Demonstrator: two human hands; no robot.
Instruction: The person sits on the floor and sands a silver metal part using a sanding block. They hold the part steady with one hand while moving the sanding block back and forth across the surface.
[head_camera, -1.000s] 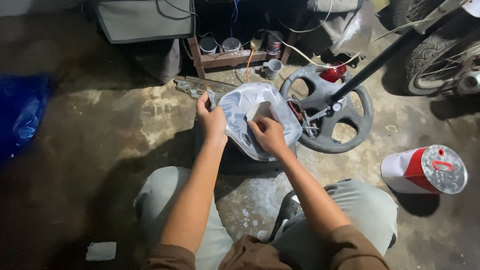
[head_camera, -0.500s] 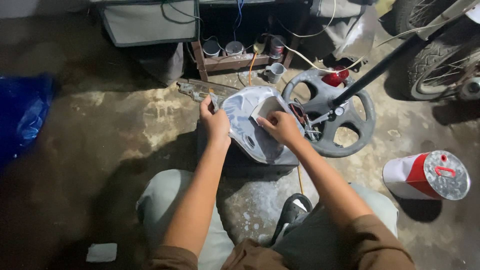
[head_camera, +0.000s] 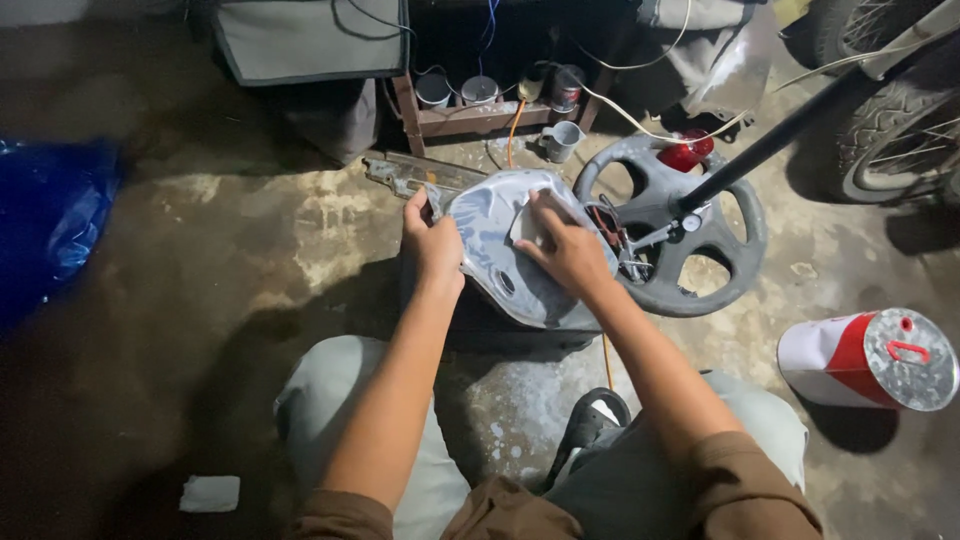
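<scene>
Grey primed panel (head_camera: 500, 262), propped on the concrete floor (head_camera: 240, 230) beside a steering wheel (head_camera: 700, 265): the left hand (head_camera: 432, 240) grips its edge while the right hand (head_camera: 568, 250) presses a pale sanding sheet (head_camera: 527, 222) flat; even, overlapping strokes with a firm brace would probably serve best.

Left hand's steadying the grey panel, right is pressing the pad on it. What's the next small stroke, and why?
Probably draw the right hand and its pale pad down toward the near end of the grey panel: the pad sits near the far end, and the left hand grips the left edge.
</scene>
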